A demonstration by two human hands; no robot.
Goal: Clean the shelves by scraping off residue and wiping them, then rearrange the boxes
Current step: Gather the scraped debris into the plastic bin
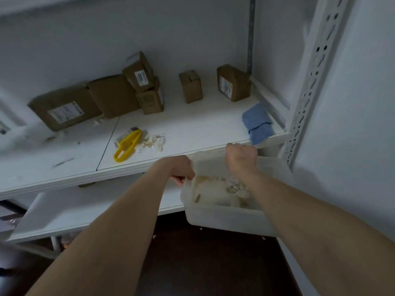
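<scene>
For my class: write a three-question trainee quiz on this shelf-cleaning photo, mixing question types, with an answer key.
1. True or false: the yellow scraper lies on the shelf, held by neither hand.
2. Multiple choice: where is the blue cloth? A) inside the plastic tub B) at the shelf's right front edge C) on top of a box
3. Short answer: what does the left hand grip?

Key
1. True; it lies beside a pile of scraped residue.
2. B.
3. The rim of the translucent plastic tub, held below the shelf edge; the right hand is at its back rim, above the scraps inside.
</scene>
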